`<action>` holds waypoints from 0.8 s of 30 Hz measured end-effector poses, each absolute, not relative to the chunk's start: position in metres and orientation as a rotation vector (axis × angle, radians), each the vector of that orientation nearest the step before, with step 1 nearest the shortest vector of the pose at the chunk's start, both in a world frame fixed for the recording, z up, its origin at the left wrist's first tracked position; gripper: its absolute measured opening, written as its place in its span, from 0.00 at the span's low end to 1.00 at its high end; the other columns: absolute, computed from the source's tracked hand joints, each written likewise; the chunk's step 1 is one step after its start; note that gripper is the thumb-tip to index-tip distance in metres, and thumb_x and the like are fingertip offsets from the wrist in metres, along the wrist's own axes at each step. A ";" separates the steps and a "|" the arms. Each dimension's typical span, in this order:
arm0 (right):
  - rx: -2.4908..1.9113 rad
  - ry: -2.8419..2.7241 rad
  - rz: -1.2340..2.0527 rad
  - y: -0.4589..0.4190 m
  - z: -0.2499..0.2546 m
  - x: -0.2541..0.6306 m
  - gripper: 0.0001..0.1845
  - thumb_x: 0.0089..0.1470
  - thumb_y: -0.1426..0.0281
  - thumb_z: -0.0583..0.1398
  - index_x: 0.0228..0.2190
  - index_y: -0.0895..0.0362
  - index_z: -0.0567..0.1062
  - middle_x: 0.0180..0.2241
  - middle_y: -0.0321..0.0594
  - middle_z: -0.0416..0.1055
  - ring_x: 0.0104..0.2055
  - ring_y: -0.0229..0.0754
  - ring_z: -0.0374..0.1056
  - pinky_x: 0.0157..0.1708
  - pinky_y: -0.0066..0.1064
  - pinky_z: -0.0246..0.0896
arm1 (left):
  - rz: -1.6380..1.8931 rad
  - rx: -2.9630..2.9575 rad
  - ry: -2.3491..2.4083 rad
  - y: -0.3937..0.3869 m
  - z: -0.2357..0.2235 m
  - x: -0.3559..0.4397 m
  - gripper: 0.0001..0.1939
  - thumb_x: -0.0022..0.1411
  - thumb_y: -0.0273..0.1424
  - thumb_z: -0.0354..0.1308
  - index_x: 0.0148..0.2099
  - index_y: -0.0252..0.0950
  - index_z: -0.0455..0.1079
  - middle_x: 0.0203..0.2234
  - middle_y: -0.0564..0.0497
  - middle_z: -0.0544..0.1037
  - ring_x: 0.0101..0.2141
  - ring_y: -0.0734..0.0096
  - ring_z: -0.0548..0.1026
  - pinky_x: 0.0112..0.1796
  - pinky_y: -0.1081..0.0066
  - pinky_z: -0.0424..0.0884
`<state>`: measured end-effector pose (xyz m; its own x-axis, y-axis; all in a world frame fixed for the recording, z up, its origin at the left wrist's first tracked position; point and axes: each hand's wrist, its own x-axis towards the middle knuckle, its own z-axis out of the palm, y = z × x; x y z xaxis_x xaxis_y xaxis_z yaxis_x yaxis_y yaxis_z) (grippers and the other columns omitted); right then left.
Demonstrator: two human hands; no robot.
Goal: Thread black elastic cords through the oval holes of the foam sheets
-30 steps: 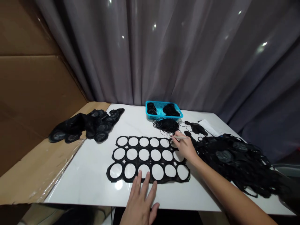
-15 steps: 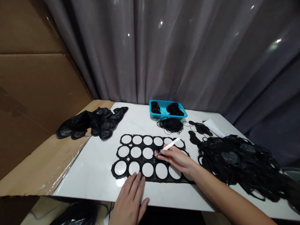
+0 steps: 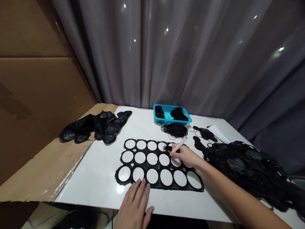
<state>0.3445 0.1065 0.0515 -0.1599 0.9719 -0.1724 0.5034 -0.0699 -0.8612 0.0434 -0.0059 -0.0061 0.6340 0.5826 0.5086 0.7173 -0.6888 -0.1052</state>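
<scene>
On the white table lies a flat black sheet [image 3: 147, 164] with rows of round holes, the white tabletop showing through them. My left hand [image 3: 135, 200] rests on its front edge, fingers stretched out and lying flat. My right hand [image 3: 182, 154] grips a slim white pen-like tool [image 3: 179, 145], slanted up to the right, over the far row on the right side. A small black wispy scrap [image 3: 167, 148] is at the right fingertips; whether they pinch it I cannot tell. The tool's lower tip is hidden by the fingers.
Behind the sheet stands a blue basket [image 3: 172, 120] holding black pieces, with a heap of thin black rings [image 3: 175, 129] before it. A big black pile [image 3: 243, 168] lies right, a smaller one [image 3: 102, 125] left. Cardboard [image 3: 47, 162] borders the left; a grey curtain [image 3: 166, 63] hangs behind.
My right hand with the white tool has moved from the middle row to the far row of holes. My left hand stays on the front edge. The view has shifted slightly.
</scene>
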 end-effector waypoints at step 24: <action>-1.398 -1.777 1.229 0.029 0.045 0.256 0.10 0.55 0.73 0.60 0.23 0.56 0.66 0.29 0.33 0.67 0.35 0.39 0.62 0.36 0.29 0.54 | -0.555 -2.596 -1.064 -0.009 -0.010 0.045 0.25 0.67 0.37 0.56 0.63 0.35 0.66 0.61 0.46 0.70 0.59 0.51 0.67 0.52 0.59 0.70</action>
